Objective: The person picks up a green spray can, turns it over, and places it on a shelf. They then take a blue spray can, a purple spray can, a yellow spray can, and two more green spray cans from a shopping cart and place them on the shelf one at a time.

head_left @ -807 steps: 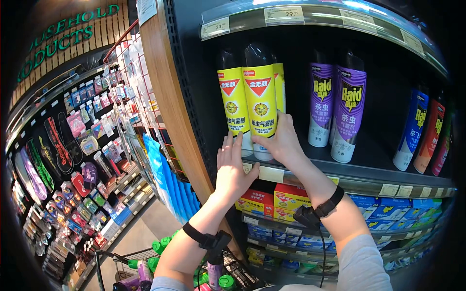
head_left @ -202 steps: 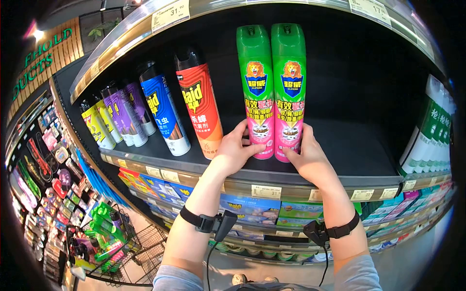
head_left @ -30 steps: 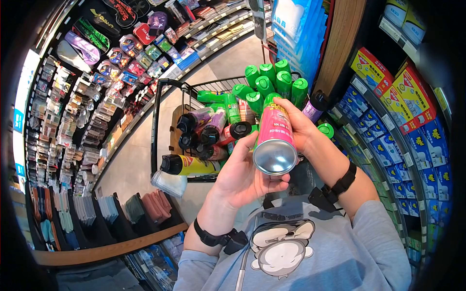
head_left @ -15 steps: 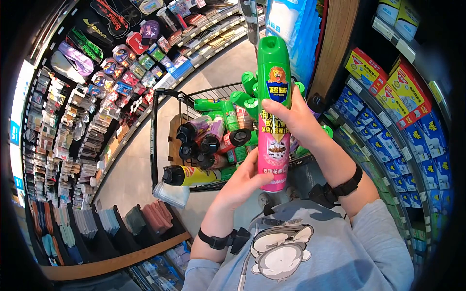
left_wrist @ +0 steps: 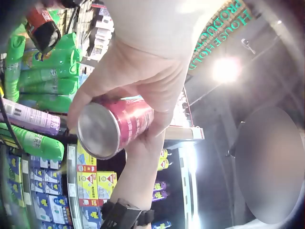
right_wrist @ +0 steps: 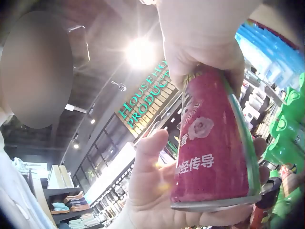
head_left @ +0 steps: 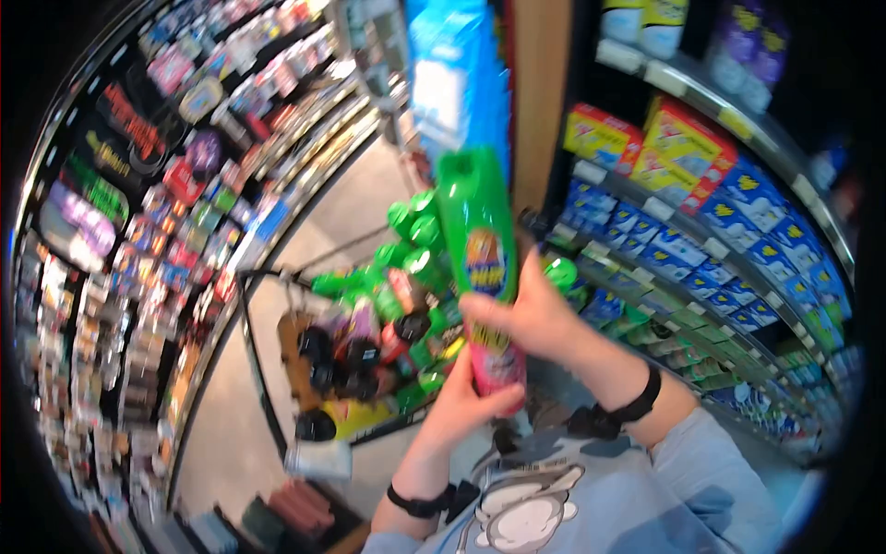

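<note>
In the head view, both hands hold one aerosol can (head_left: 478,268) with a green cap, a lion emblem and a pink lower part. Its cap points away from the body. My right hand (head_left: 533,319) grips the can's middle, thumb across the front. Near the base, my left hand (head_left: 461,402) holds the pink end between thumb and fingers. The left wrist view shows the can's bare metal bottom (left_wrist: 99,131) beside the left thumb and fingers. A flower print and white lettering show on the pink side (right_wrist: 209,148) in the right wrist view.
Beyond the can stands a wire shopping cart (head_left: 258,369) with several green, purple, red and yellow spray cans. Boxed goods (head_left: 683,157) fill shelves at the right. Blue bags (head_left: 457,83) hang beside a wooden post (head_left: 540,102). Racks of small goods line the left.
On the shelf earlier, both hands held two green-and-pink cans. A second ago one can's base faced me; it has since swung round to show its front. The head view has now turned rightward and blurred.
</note>
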A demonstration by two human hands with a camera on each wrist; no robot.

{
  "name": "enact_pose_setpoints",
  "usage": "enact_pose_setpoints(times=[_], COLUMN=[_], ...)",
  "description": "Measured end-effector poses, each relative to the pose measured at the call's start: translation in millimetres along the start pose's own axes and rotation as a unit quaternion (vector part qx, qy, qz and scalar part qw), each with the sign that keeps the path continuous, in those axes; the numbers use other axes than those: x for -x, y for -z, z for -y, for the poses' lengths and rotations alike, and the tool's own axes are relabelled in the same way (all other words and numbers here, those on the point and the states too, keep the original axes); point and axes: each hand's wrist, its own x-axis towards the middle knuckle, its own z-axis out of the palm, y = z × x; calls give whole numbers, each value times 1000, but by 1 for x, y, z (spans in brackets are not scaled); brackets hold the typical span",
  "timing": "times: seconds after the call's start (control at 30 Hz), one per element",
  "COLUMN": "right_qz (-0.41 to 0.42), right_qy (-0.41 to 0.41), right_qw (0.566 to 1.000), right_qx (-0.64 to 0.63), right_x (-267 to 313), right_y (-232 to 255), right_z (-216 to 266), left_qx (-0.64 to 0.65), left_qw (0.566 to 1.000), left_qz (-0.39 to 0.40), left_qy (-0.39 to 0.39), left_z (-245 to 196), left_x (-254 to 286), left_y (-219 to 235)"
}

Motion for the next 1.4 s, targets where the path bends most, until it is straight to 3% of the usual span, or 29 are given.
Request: enact_pose_setpoints(times=[0.03, 0.1, 0.17, 0.23, 0.27, 0.37, 0.43, 0.5, 0.57, 0.63, 0.7, 0.77, 0.83, 0.9, 0.97, 1.0, 1.07, 1.17, 1.23, 1.3, 1.37, 1.4], right_qz=[-1, 23, -35, -27, -31, -62, -90, -99, -137, -156, -166, -206, -246, -257, -300, -324, -350, -384, -405, -404, -404, -405], right_qy=[12, 30, 78, -11, -3, -5, 26, 16, 26, 23, -59, -56, -1, 10, -18, 34, 6, -24, -26, 20, 47, 35], right_qw=[1000, 975, 965, 985, 982, 978, 971, 975, 967, 969, 957, 941, 891, 893, 865, 876, 871, 859, 853, 855, 839, 847], right_qx=[29, 220, 248, 172, 188, 198, 219, 197, 211, 189, 230, 262, 381, 369, 402, 356, 346, 336, 328, 326, 360, 342], right_x=[7, 22, 43, 65, 75, 105, 127, 150, 180, 217, 260, 304, 344, 382, 417, 427, 455, 486, 496, 497, 496, 493], right_y=[3, 19, 27, 39, 47, 74, 92, 117, 142, 170, 204, 232, 265, 297, 322, 333, 355, 396, 423, 443, 465, 475], right_z=[6, 1, -7, 15, 21, 53, 63, 74, 82, 90, 101, 113, 120, 134, 150, 167, 178, 191, 194, 213, 227, 235], left_qx=[-5, -85, -79, -88, -83, -83, -91, -212, -206, -104, -100, -193, -209, -243, -266, -274, -281, -268, -338, -328, -404, -397], left_qw=[1000, 994, 993, 990, 986, 988, 987, 961, 955, 977, 973, 952, 935, 915, 901, 895, 890, 880, 840, 833, 745, 763], left_qz=[-3, 5, 35, 53, 92, 82, 86, 112, 149, 118, 139, 158, 198, 225, 244, 253, 257, 303, 314, 342, 256, 286], left_qy=[-1, -63, -77, -100, -110, -102, -103, -135, -155, -145, -158, -175, -207, -230, -239, -245, -251, -247, -287, -285, -464, -421], left_z=[2, 20, 42, 48, 58, 92, 90, 81, 127, 86, 112, 147, 151, 151, 160, 160, 161, 160, 146, 132, 114, 107], left_x=[-3, -16, -27, -33, -39, -46, -52, -46, -66, -41, -51, -63, -57, -49, -45, -42, -40, -46, -51, -60, -68, -78], left_y=[-8, -11, -16, -33, -43, -63, -94, -131, -151, -222, -260, -297, -350, -407, -457, -482, -526, -581, -613, -638, -660, -669])
